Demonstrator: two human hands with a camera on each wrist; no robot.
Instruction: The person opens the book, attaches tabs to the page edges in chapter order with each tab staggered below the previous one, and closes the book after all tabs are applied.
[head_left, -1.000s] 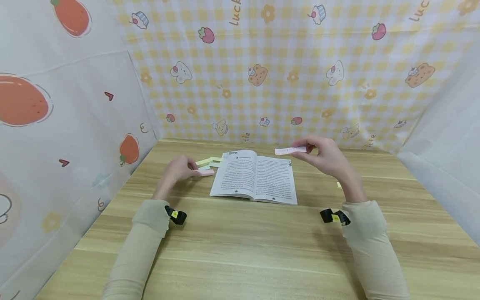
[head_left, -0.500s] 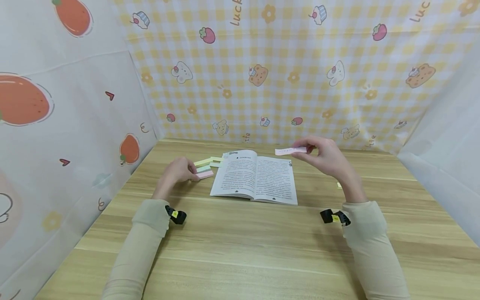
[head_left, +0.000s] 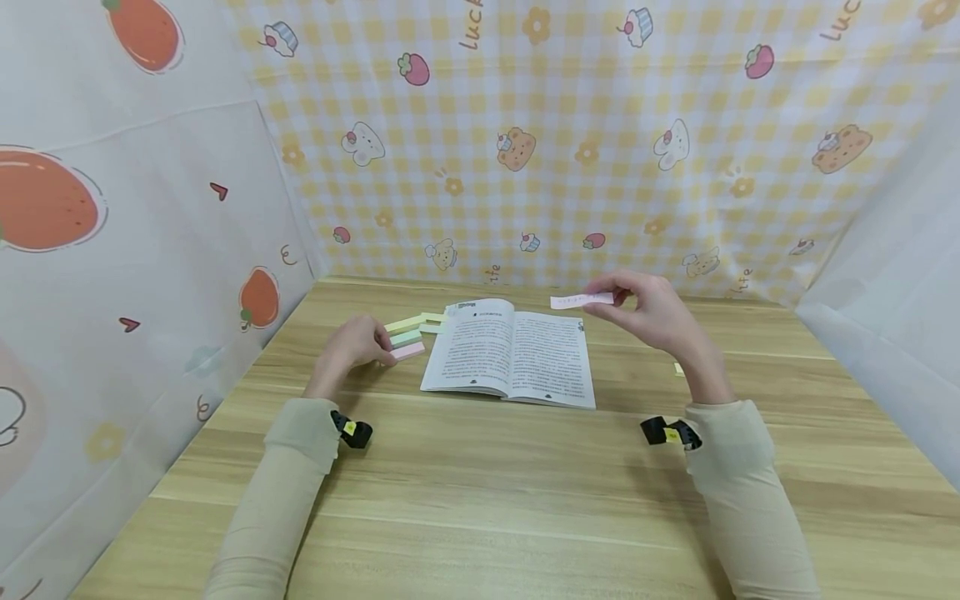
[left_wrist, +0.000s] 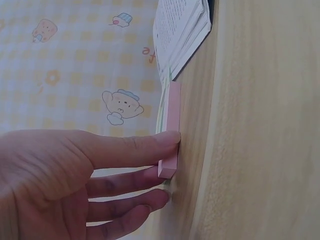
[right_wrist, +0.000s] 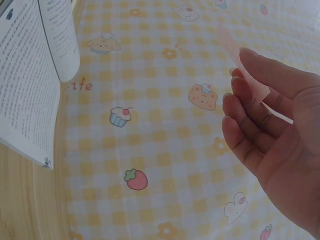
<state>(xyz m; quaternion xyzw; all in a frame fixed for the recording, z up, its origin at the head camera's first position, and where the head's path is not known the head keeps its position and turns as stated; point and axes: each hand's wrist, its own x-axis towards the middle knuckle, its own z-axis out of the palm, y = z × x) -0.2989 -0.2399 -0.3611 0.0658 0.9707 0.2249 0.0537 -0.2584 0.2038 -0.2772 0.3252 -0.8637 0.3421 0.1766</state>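
Note:
My left hand [head_left: 352, 342] pinches a pink sticky-note pad [left_wrist: 172, 107] between thumb and finger, low at the left side of the table. A green pad [head_left: 406, 338] lies just behind it, with a yellow pad [head_left: 405, 323] farther back. Over the far right corner of the open book [head_left: 551, 358], my right hand [head_left: 652, 308] holds up a single pink sticky note [head_left: 577, 301] by one end. Faint writing shows on that strip, too small to read. In the right wrist view the note [right_wrist: 231, 47] sticks out past the thumb and fingertips.
Pale yellow and green strips [head_left: 432, 328] lie at the book's left edge. A small pale yellow piece [head_left: 678, 369] sits on the table [head_left: 480, 483] by the right wrist. A patterned cloth [head_left: 555, 200] hangs behind the table.
My left hand has brought the pink pad slightly left and nearer, lining it up beside the green pad, which shows more now. The right hand and its note have stayed nearly still.

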